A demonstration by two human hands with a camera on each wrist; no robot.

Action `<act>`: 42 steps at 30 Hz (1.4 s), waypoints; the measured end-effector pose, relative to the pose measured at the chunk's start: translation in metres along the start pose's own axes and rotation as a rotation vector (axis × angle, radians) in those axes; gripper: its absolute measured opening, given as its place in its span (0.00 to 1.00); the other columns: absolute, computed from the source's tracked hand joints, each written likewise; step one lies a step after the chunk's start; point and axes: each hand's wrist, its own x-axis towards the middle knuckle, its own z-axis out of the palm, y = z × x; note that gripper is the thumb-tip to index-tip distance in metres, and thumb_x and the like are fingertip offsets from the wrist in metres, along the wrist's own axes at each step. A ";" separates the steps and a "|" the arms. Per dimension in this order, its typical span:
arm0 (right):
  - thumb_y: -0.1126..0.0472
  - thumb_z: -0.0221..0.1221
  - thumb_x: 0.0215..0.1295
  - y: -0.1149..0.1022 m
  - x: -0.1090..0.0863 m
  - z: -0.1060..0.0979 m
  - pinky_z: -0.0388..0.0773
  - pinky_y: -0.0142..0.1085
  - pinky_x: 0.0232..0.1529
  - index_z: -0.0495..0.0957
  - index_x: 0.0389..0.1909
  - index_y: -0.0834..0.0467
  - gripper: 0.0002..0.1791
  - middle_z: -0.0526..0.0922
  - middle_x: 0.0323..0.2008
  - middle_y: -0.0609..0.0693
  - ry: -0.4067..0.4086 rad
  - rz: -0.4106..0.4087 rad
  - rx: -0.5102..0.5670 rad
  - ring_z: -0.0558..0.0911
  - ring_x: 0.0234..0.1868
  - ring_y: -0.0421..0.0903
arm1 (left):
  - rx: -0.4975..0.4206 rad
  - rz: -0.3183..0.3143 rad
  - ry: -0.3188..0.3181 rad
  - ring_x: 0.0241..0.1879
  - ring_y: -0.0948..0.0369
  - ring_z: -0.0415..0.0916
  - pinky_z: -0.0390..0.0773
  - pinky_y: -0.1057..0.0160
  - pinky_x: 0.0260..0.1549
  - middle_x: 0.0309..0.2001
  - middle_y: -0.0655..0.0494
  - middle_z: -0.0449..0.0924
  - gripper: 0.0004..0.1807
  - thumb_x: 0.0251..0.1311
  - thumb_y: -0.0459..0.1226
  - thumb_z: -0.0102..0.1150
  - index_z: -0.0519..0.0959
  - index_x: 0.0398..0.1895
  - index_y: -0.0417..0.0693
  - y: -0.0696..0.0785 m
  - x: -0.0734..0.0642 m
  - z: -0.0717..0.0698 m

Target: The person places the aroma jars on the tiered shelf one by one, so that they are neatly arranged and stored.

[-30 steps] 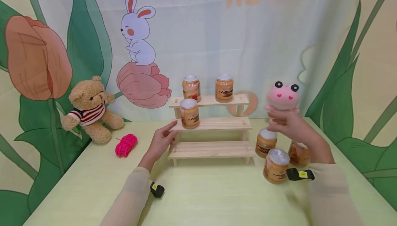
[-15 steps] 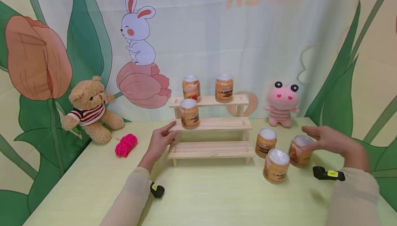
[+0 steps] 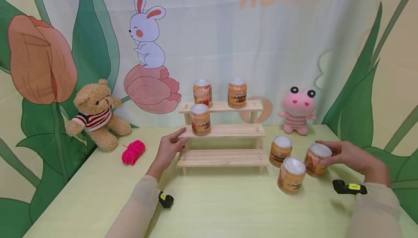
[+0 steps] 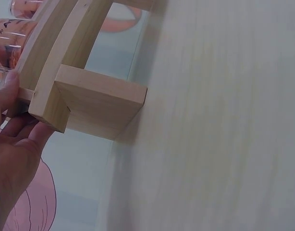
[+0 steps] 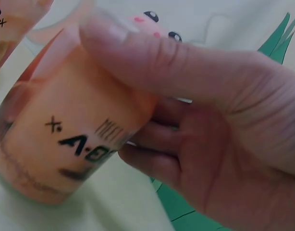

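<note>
Right hand [image 3: 351, 156] wraps thumb and fingers around the rightmost orange jar [image 3: 316, 160], which stands on the table [image 3: 228, 205] beside two other jars, right of the wooden step shelf [image 3: 225, 131]. Left hand [image 3: 169, 147], fingers relaxed, braces the shelf's left end. Judgement: grip low on the body, lift straight up, clear the neighbouring jar [image 3: 291, 175].

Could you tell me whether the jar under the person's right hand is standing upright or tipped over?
Upright: the jar stands on the table, silver lid facing up, with the right hand gripping its side.
</note>
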 end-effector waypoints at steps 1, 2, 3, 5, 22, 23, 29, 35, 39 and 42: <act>0.59 0.70 0.61 0.003 0.001 0.001 0.80 0.33 0.46 0.61 0.73 0.68 0.43 0.76 0.59 0.65 0.003 -0.007 0.027 0.77 0.50 0.35 | 0.003 0.000 0.000 0.47 0.57 0.82 0.83 0.59 0.45 0.50 0.43 0.84 0.27 0.66 0.35 0.64 0.75 0.68 0.50 0.000 0.000 0.000; 0.60 0.70 0.61 0.006 0.002 0.003 0.80 0.33 0.46 0.61 0.73 0.68 0.43 0.76 0.58 0.63 0.007 -0.014 0.053 0.77 0.49 0.34 | 0.000 -0.001 0.002 0.46 0.59 0.82 0.83 0.59 0.45 0.49 0.43 0.85 0.26 0.66 0.35 0.64 0.75 0.68 0.50 0.000 0.000 0.000; 0.63 0.69 0.61 0.010 0.003 0.005 0.80 0.33 0.46 0.61 0.73 0.69 0.42 0.77 0.57 0.60 0.005 -0.035 0.093 0.77 0.49 0.35 | 0.002 0.000 0.003 0.46 0.60 0.82 0.83 0.59 0.45 0.49 0.43 0.85 0.26 0.66 0.35 0.64 0.75 0.68 0.50 0.000 0.000 0.000; 0.67 0.67 0.62 0.019 0.006 0.008 0.80 0.33 0.47 0.60 0.72 0.70 0.40 0.79 0.56 0.53 -0.006 -0.072 0.177 0.78 0.50 0.35 | -0.001 -0.006 0.004 0.45 0.62 0.82 0.82 0.59 0.45 0.50 0.43 0.85 0.26 0.66 0.35 0.64 0.75 0.68 0.51 -0.001 0.001 0.000; 0.70 0.63 0.66 0.042 0.007 0.019 0.78 0.28 0.47 0.84 0.54 0.45 0.21 0.83 0.45 0.38 0.149 -0.020 0.439 0.79 0.47 0.36 | 0.007 -0.016 0.005 0.53 0.48 0.79 0.83 0.60 0.45 0.51 0.40 0.83 0.27 0.66 0.37 0.64 0.75 0.68 0.51 -0.001 0.000 0.001; 0.68 0.64 0.66 0.041 0.008 0.018 0.78 0.29 0.47 0.83 0.56 0.47 0.20 0.83 0.45 0.37 0.158 0.006 0.412 0.79 0.47 0.36 | 0.004 -0.014 0.004 0.53 0.48 0.79 0.83 0.60 0.45 0.51 0.39 0.83 0.27 0.66 0.36 0.64 0.75 0.68 0.50 0.000 0.000 0.001; 0.58 0.65 0.68 0.024 0.014 0.008 0.79 0.30 0.46 0.84 0.49 0.46 0.11 0.81 0.42 0.35 0.183 0.153 0.405 0.79 0.44 0.35 | 0.000 -0.008 -0.001 0.54 0.45 0.77 0.82 0.57 0.46 0.51 0.38 0.82 0.26 0.66 0.35 0.64 0.75 0.68 0.50 -0.001 0.001 0.002; 0.56 0.65 0.68 -0.002 0.012 -0.004 0.80 0.27 0.42 0.85 0.36 0.40 0.05 0.80 0.38 0.35 0.234 0.215 0.494 0.80 0.40 0.34 | 0.003 -0.017 -0.009 0.49 0.55 0.80 0.83 0.60 0.45 0.51 0.37 0.82 0.26 0.66 0.37 0.64 0.75 0.68 0.51 0.000 0.002 0.004; 0.53 0.67 0.66 -0.028 0.014 -0.008 0.80 0.27 0.42 0.84 0.39 0.36 0.05 0.79 0.39 0.31 0.283 0.215 0.461 0.79 0.41 0.33 | 0.003 -0.017 -0.005 0.47 0.57 0.81 0.83 0.62 0.44 0.50 0.40 0.83 0.27 0.66 0.37 0.65 0.75 0.68 0.50 0.003 0.000 0.004; 0.51 0.67 0.65 -0.051 0.019 -0.006 0.80 0.29 0.43 0.82 0.47 0.37 0.10 0.78 0.40 0.30 0.314 0.197 0.445 0.77 0.44 0.35 | 0.001 -0.013 0.001 0.49 0.52 0.80 0.83 0.62 0.44 0.49 0.42 0.84 0.27 0.66 0.36 0.64 0.75 0.68 0.50 0.004 -0.002 0.003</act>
